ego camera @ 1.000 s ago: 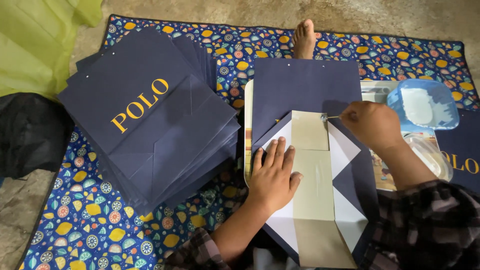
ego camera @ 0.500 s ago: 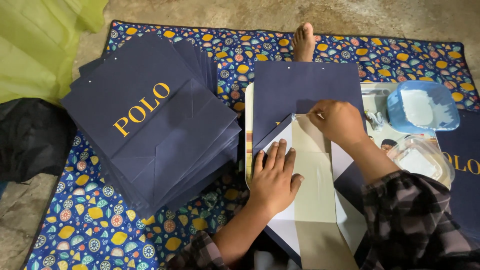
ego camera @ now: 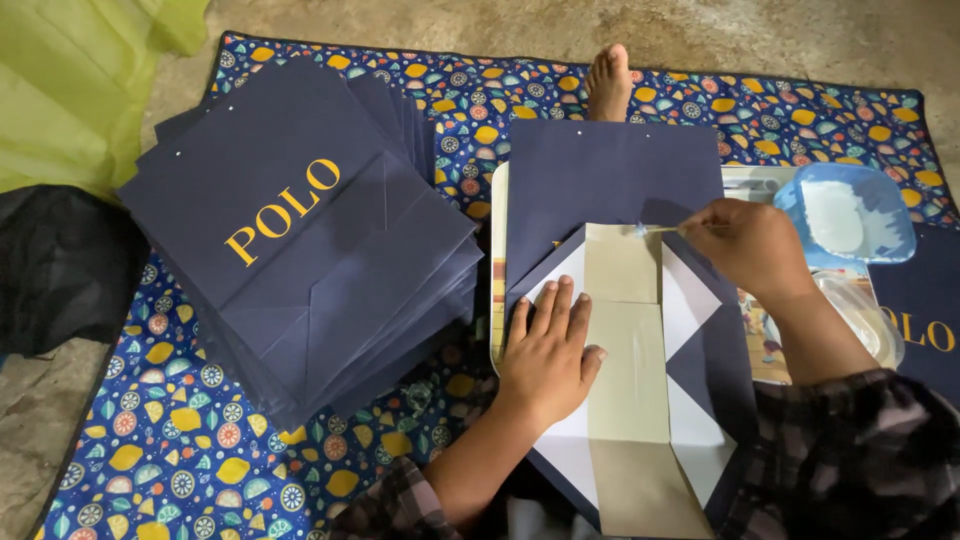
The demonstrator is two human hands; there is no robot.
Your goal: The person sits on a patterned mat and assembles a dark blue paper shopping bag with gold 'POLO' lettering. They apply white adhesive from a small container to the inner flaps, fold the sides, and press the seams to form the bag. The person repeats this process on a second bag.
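A navy paper bag (ego camera: pixel 610 180) lies flat in front of me with its bottom flaps opened out, showing a beige card insert (ego camera: pixel 628 350) and white inner triangles. My left hand (ego camera: pixel 548 355) presses flat on the left flap, fingers spread. My right hand (ego camera: pixel 750 245) pinches a thin glue brush (ego camera: pixel 655 229) whose tip touches the top edge of the beige card.
A tall stack of finished navy bags (ego camera: pixel 300 240) with gold lettering sits to the left on a patterned mat (ego camera: pixel 180 460). A light-blue tub of white glue (ego camera: pixel 845 212) stands at right, over a clear container (ego camera: pixel 860 320). My bare foot (ego camera: pixel 608 85) rests beyond the bag.
My right hand swung left over the card half a second ago, then drew back right; the brush tip now rests at the card's top edge. The left hand stayed pressed down.
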